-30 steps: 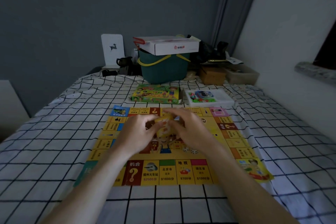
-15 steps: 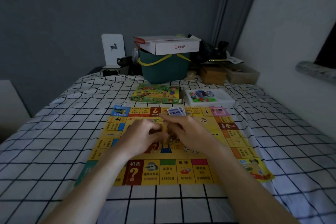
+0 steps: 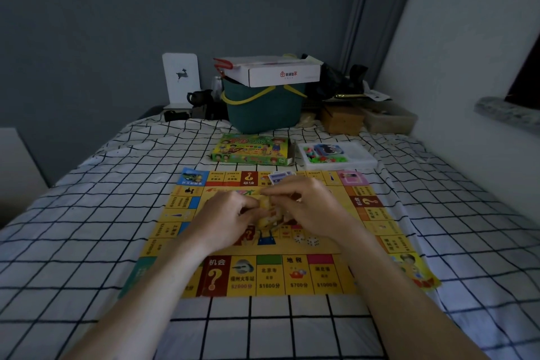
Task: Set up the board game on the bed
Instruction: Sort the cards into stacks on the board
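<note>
The bed sheet (image 3: pixel 87 242) is soft matt cloth, faintly creased; the game board (image 3: pixel 292 275) on it is smooth printed paper or card with a slight sheen, the game box (image 3: pixel 251 149) glossy cardboard, the parts tray (image 3: pixel 362 159) white plastic, the basket (image 3: pixel 263 108) matt plastic

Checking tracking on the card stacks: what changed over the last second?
A purple card stack, not visible a second ago, now lies on the far edge of the board. Left hand and right hand dropped slightly toward the board centre, still gripping the yellow cards together. Dice, game box and parts tray unmoved.
</note>
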